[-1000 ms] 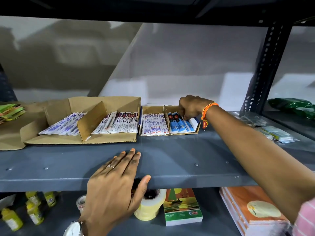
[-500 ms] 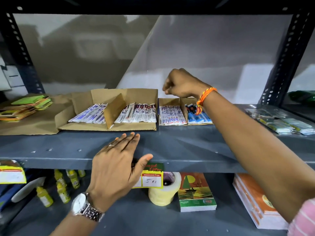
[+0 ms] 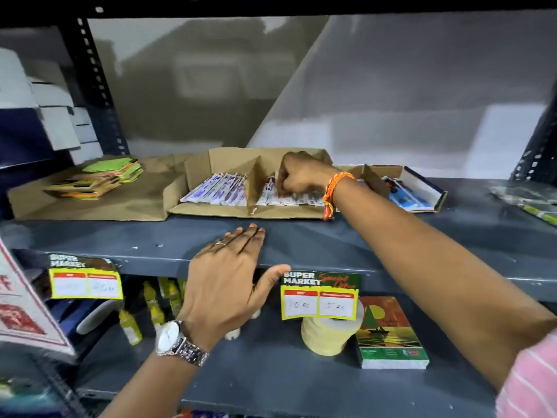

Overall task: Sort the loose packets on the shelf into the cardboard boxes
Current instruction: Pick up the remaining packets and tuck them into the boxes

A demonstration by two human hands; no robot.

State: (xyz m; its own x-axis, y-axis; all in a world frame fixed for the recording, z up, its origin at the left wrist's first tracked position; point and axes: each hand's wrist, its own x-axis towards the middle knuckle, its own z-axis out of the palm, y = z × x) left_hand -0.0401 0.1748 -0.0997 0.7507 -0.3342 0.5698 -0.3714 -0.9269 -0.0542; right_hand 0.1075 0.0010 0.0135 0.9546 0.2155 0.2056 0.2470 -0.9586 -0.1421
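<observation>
Your left hand (image 3: 229,276) lies open and flat on the shelf (image 3: 391,245) edge, bracing you. Your right hand (image 3: 301,176) is curled shut over the packets (image 3: 289,199) in the right compartment of the big cardboard box (image 3: 211,208); whether it grips one, I cannot tell. Looks like you're tucking packets in. Next, reach for the loose packets (image 3: 524,197) far right.

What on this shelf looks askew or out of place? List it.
The large cardboard box sits slightly askew, its left wall splayed outward. The coloured stack on the brown sheet is fanned unevenly. Loose packets lie outside any box at the far right. The right hand hides part of the box's right compartment.
</observation>
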